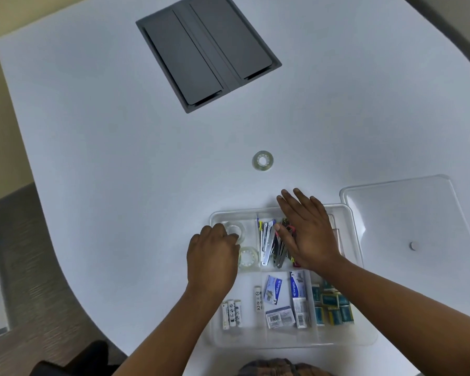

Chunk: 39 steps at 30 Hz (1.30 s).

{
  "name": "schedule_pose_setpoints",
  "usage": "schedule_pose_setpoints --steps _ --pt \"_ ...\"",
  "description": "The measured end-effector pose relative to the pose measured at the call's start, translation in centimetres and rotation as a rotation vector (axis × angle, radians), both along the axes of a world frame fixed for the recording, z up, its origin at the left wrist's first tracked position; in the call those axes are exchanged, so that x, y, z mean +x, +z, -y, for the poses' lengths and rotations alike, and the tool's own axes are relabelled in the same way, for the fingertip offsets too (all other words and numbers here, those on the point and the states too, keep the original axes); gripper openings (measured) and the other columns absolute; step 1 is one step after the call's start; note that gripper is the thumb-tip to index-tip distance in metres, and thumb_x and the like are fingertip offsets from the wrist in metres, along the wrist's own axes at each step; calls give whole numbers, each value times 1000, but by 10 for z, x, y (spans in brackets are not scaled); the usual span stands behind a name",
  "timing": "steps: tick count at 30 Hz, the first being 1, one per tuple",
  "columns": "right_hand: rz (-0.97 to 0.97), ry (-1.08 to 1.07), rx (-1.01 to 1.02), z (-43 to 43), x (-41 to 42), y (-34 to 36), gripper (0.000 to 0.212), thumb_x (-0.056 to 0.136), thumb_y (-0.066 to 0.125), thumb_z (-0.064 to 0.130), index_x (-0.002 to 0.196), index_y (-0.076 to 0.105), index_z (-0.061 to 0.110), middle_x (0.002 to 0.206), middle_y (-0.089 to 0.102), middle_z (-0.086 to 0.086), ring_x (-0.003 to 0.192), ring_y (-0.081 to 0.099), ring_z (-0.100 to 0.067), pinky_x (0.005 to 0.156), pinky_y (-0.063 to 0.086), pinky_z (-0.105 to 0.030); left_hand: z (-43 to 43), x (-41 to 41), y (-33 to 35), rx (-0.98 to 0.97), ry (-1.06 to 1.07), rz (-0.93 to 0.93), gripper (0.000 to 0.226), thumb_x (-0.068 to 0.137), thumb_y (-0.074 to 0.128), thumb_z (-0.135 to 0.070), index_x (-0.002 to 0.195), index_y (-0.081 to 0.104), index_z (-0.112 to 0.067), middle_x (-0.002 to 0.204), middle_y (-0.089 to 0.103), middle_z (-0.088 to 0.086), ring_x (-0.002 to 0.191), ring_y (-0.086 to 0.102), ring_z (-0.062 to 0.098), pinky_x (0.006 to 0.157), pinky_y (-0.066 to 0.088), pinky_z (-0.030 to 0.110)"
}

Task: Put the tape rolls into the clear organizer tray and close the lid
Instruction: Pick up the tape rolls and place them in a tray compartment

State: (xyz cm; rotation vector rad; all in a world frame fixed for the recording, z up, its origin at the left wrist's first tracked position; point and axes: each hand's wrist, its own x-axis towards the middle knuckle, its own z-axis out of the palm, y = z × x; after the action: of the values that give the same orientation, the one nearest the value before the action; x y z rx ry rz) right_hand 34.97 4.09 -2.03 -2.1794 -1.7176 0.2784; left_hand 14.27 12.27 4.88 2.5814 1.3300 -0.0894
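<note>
A clear organizer tray is seen open on the white surface, with its clear lid laid flat just beside the tray's right wall. Two tape rolls are already seen in the tray's far-left compartment: one tape roll at the far end and a second roll nearer the person. The left hand is lowered over this compartment, its fingers curled together at the far roll; whether the roll is pinched or merely touched cannot be told. The right hand is spread flat, fingers apart, above the middle compartment of clips and metal tools, nothing being held. A third tape roll is left lying flat on the surface, well beyond the tray's far wall.

The step in hand is judged to be the seating of the far roll. It is best done if the roll is pressed flat against the tray floor and kept clear of the divider, so that room is left beside it and nothing stands above the rim. The loose roll should then be fetched before the lid is brought over the tray.
</note>
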Motion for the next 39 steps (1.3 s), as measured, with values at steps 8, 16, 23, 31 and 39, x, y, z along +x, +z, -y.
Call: schedule_pose_setpoints --steps 8,16,23,31,39 --pt "-4 -3 2 0 0 2 56 100 32 50 146 41 20 154 37 3 148 19 -13 121 13 -39 -13 15 -25 -19 -37 -149 11 82 61 -23 82 71 -20 86 65 0 84 58 22 72 33 32" --pt "-25 -9 41 -1 0 3 53 99 36 47 144 44 19 153 39 3 147 22 -15 120 14 -39 -13 12 -33 -16 -59 -169 23 88 52 -34 89 71 -21 94 62 0 94 52 23 80 32 35" --pt "-27 -11 45 -1 -1 2 53 99 37 46 144 44 20 153 39 3 147 22 -14 120 13 -37 -23 16 -17 15 -12 67 20 83 64 -35 86 73 -18 82 64 2 84 58 27 77 42 39" --pt "-26 -12 16 0 -1 1 53 99 37 47 146 41 22 154 39 3 148 21 -14 120 15 -40 -76 67 -11 51 -71 276 32 85 61 -37 110 66 -18 103 62 2 103 53 24 86 37 37" --pt "-28 -11 13 -1 0 1 53 99 38 46 146 41 21 154 38 3 147 21 -13 120 16 -40 -125 112 -49 -101 -374 -80 49 94 45 -19 142 37 -22 161 15 2 148 3 23 113 19 43"
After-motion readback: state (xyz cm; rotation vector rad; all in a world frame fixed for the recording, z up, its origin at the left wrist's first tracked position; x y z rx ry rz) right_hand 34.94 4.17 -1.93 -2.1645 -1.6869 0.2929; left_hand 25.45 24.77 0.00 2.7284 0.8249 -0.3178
